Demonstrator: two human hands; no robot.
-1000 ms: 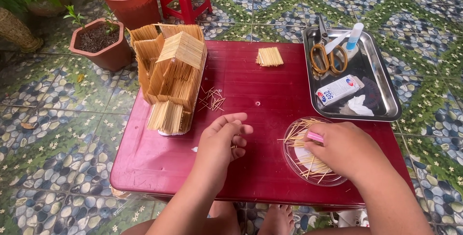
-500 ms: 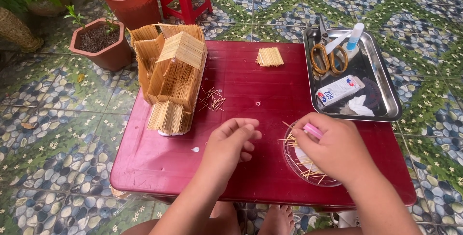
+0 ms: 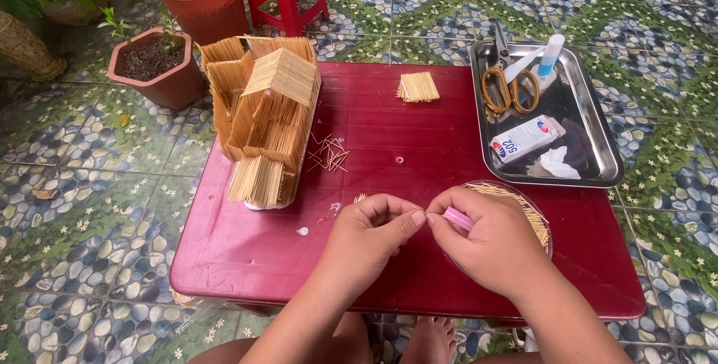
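At six o'clock on the red table [image 3: 247,259], our left hand [image 3: 374,233] and right hand [image 3: 490,248] pinch together on a pink tool [image 3: 458,219]; any toothpick between them looks light, brittle, best held mid-shaft.

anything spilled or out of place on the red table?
Minor mess only. Loose toothpicks lie scattered in a heap beside the toothpick house, outside the round dish. A small white blob, possibly glue, sits on the red table near the house's base. The metal tray looks tidy.
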